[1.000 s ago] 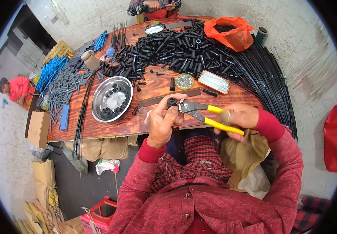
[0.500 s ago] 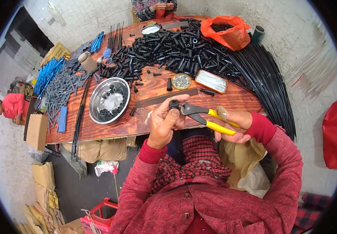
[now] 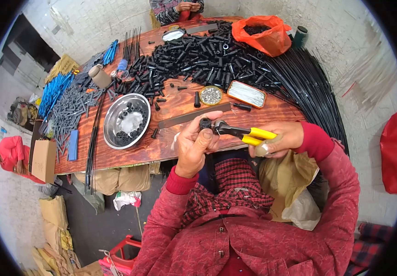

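Observation:
Pinched upright between the thumb and fingers of my left hand (image 3: 193, 149) is a black tubular plastic part (image 3: 205, 123); its round, hollow end faces up. My right hand (image 3: 281, 140) grips a pair of end-cutting pincers (image 3: 244, 133) by the yellow handles, which lie close together. The dark jaws touch or nearly touch the side of the black part; whether they bite on something there is too small to tell. Just beyond my hands a flat brown bar (image 3: 194, 115) lies on the wooden table (image 3: 171, 99).
Beyond the bar are a round tin of small metal pieces (image 3: 211, 95), a tin of thin pins (image 3: 247, 94) and a heap of black parts (image 3: 194, 57). A steel bowl (image 3: 108, 117) stands left, black rods (image 3: 316, 87) right. Another person's hands (image 3: 188, 7) show at the far edge.
The pincers' handles have closed together, and my right hand has turned, its back now facing up. My left hand keeps hold of the black part. At the left, the person in red shows further down.

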### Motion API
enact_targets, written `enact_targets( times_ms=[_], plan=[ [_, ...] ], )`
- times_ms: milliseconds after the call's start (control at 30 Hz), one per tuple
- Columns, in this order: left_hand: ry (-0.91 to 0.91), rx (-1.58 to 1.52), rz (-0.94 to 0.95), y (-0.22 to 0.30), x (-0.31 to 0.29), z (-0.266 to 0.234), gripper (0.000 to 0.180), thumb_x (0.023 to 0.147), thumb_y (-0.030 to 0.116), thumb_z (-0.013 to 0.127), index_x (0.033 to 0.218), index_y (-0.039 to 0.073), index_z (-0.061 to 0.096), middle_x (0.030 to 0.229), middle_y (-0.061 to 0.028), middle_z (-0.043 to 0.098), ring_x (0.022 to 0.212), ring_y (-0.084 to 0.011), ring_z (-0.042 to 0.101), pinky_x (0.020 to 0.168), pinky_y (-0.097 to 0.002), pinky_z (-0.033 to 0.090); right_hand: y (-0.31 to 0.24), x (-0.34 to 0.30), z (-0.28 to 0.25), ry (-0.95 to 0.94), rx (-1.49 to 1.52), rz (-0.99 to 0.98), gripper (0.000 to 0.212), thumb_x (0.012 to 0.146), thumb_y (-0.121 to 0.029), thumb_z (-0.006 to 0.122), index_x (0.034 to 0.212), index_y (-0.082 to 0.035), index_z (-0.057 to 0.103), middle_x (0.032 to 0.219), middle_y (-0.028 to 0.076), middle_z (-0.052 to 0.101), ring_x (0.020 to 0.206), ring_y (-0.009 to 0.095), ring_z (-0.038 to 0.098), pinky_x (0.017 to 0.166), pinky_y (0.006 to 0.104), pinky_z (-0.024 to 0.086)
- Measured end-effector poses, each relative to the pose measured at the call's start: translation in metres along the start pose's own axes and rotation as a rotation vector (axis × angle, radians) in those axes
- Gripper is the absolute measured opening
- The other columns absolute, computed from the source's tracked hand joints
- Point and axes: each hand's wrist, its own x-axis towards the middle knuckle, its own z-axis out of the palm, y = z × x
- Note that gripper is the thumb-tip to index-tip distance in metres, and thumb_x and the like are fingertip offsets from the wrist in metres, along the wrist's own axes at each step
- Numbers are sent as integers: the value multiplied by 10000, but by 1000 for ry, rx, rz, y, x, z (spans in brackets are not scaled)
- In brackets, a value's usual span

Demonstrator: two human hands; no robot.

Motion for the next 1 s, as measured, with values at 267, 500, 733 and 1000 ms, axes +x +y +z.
enact_targets(
  times_ms=[267,500,733,1000],
  plan=[
    [62,33,-3,3,-2,3,480,958,302,573,1269,-54,489,632,52,387,532,-30,310,490,-204,255,-25,2,12,116,-222,-25,264,947,-148,549,1171,-9,567,909,49,591,737,87,588,595,237,478],
    [67,70,15,1,-3,3,495,959,306,566,1296,-41,460,627,52,362,528,-39,301,484,-208,249,-28,7,6,185,-344,-234,242,907,-105,559,1130,-11,561,883,103,620,744,205,637,679,328,506],
    [74,72,27,-1,-2,2,512,959,300,565,1318,-41,435,622,46,339,512,-47,283,473,-212,238,-30,10,2,188,-604,-270,385,890,-51,569,1270,-9,526,1100,151,623,965,256,618,834,344,488],
    [75,72,26,-1,0,2,504,959,302,565,1315,-33,443,621,49,339,516,-44,286,472,-214,242,-41,11,-2,221,-711,-315,464,833,-3,582,1292,-52,532,1040,155,646,918,302,644,800,365,500]
  ],
)
